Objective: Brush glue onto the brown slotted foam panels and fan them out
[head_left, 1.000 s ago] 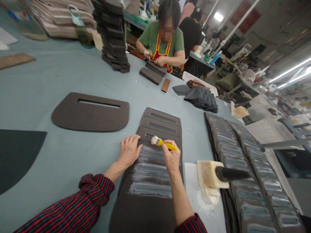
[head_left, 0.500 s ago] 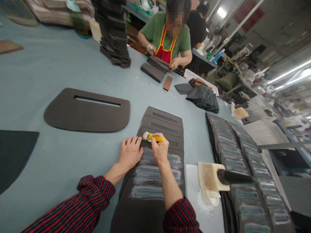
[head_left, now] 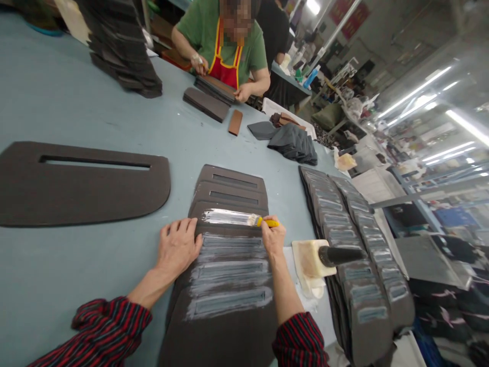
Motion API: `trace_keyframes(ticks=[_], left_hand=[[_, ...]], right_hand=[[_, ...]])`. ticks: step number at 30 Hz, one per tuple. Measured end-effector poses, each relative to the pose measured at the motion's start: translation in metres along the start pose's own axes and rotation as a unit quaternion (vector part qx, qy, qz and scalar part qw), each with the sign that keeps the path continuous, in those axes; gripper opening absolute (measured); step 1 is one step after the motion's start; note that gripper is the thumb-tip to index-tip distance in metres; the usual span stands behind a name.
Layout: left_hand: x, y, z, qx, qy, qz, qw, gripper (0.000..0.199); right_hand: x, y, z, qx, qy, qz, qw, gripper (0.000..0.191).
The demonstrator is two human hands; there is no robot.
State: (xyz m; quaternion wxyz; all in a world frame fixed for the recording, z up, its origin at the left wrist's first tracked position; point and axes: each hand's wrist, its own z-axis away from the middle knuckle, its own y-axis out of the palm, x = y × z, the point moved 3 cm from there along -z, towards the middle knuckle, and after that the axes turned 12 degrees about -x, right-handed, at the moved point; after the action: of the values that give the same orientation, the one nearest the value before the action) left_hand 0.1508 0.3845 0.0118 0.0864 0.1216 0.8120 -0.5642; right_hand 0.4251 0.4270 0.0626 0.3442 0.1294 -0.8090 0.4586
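Head view: the right hand (head_left: 273, 237) pinches a yellow-handled brush (head_left: 266, 223) along a white-smeared slot (head_left: 225, 217) in the stacked dark panels (head_left: 229, 186), their long axis running away from the person, while the left hand (head_left: 176, 250) lies flat and apart on the stack's near left edge.

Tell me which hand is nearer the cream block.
Right: the right hand sits just left of the cream block; the left hand rests farther left at the dark sheet's edge.
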Motion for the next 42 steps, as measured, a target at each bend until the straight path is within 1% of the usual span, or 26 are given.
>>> trace_keyframes(ticks=[3, 4, 6, 8, 10, 12, 14, 15, 16, 19, 20, 22, 25, 27, 28, 30, 33, 34, 36, 37, 38, 40, 41, 42], left_hand=[[0.001, 0.001, 0.000, 0.000, -0.006, 0.000, 1.000, 0.047], [0.001, 0.001, 0.000, 0.000, -0.010, 0.003, 1.000, 0.047], [0.000, 0.000, -0.001, 0.002, -0.017, 0.012, 1.000, 0.046], [0.000, -0.001, -0.002, 0.006, -0.022, 0.022, 1.000, 0.045], [0.000, -0.002, -0.003, 0.008, -0.024, 0.022, 0.999, 0.044], [-0.001, -0.004, -0.003, 0.009, -0.022, 0.014, 1.000, 0.043], [0.000, -0.004, -0.003, 0.008, -0.019, 0.008, 1.000, 0.043], [0.000, -0.004, -0.003, 0.007, -0.018, 0.007, 1.000, 0.043], [0.001, -0.004, -0.003, 0.006, -0.019, 0.009, 1.000, 0.042], [0.004, -0.004, -0.009, -0.002, -0.038, 0.025, 0.999, 0.037], [0.005, -0.003, -0.013, -0.008, -0.049, 0.032, 0.998, 0.035], [0.006, -0.002, -0.021, -0.023, -0.060, 0.046, 0.997, 0.034], [0.006, 0.002, -0.030, -0.034, -0.039, 0.067, 0.996, 0.038], [0.006, 0.006, -0.032, -0.029, -0.029, 0.073, 0.997, 0.039], [0.006, 0.007, -0.032, -0.026, -0.028, 0.073, 0.997, 0.038], [0.007, 0.008, -0.031, -0.026, -0.030, 0.071, 0.997, 0.038], [0.006, 0.007, -0.029, -0.026, -0.027, 0.064, 0.997, 0.038], [0.006, 0.006, -0.029, -0.025, -0.024, 0.061, 0.998, 0.038], [0.005, 0.007, -0.028, -0.025, -0.019, 0.053, 0.998, 0.038], [0.005, 0.008, -0.028, -0.025, -0.017, 0.049, 0.998, 0.038], [0.005, 0.009, -0.028, -0.026, -0.015, 0.044, 0.999, 0.038], [0.004, 0.012, -0.027, -0.027, -0.008, 0.034, 0.999, 0.038], [0.004, 0.013, -0.027, -0.028, -0.005, 0.030, 0.999, 0.038], [0.004, 0.015, -0.027, -0.029, -0.003, 0.027, 0.999, 0.038]], right_hand=[[-0.006, -0.010, -0.005, -0.048, 0.014, 0.039, 0.998, 0.021], [-0.004, -0.012, -0.007, -0.054, 0.008, 0.035, 0.998, 0.021], [0.008, -0.010, -0.004, -0.045, 0.002, 0.002, 0.999, 0.021], [0.030, 0.003, 0.005, -0.023, 0.010, -0.048, 0.999, 0.020], [0.055, 0.023, 0.020, 0.012, 0.014, -0.104, 0.994, 0.019], [0.077, 0.046, 0.036, 0.072, 0.006, -0.156, 0.985, 0.019], [0.088, 0.063, 0.046, 0.128, 0.003, -0.177, 0.976, 0.019], [0.088, 0.068, 0.047, 0.136, 0.009, -0.171, 0.976, 0.019], [0.086, 0.069, 0.046, 0.126, 0.018, -0.159, 0.979, 0.018], [0.081, 0.065, 0.031, 0.043, 0.042, -0.130, 0.990, 0.015], [0.082, 0.064, 0.026, 0.030, 0.044, -0.131, 0.990, 0.014], [0.091, 0.071, 0.022, 0.041, 0.043, -0.144, 0.988, 0.014], [0.105, 0.094, 0.025, 0.086, 0.046, -0.167, 0.981, 0.016], [0.104, 0.107, 0.025, 0.099, 0.046, -0.168, 0.980, 0.018], [0.099, 0.110, 0.023, 0.097, 0.046, -0.160, 0.981, 0.019], [0.082, 0.105, 0.010, 0.075, 0.048, -0.128, 0.988, 0.020], [0.058, 0.083, -0.015, 0.008, 0.059, -0.052, 0.997, 0.018], [0.055, 0.075, -0.019, -0.018, 0.058, -0.030, 0.998, 0.018], [0.061, 0.068, -0.019, -0.051, 0.044, -0.018, 0.998, 0.017], [0.069, 0.070, -0.014, -0.048, 0.031, -0.032, 0.998, 0.017], [0.077, 0.075, -0.008, -0.031, 0.016, -0.057, 0.998, 0.017], [0.090, 0.090, 0.003, 0.042, -0.012, -0.103, 0.994, 0.018], [0.089, 0.095, 0.006, 0.065, -0.014, -0.108, 0.992, 0.018], [0.084, 0.096, 0.004, 0.074, -0.013, -0.105, 0.992, 0.018]])
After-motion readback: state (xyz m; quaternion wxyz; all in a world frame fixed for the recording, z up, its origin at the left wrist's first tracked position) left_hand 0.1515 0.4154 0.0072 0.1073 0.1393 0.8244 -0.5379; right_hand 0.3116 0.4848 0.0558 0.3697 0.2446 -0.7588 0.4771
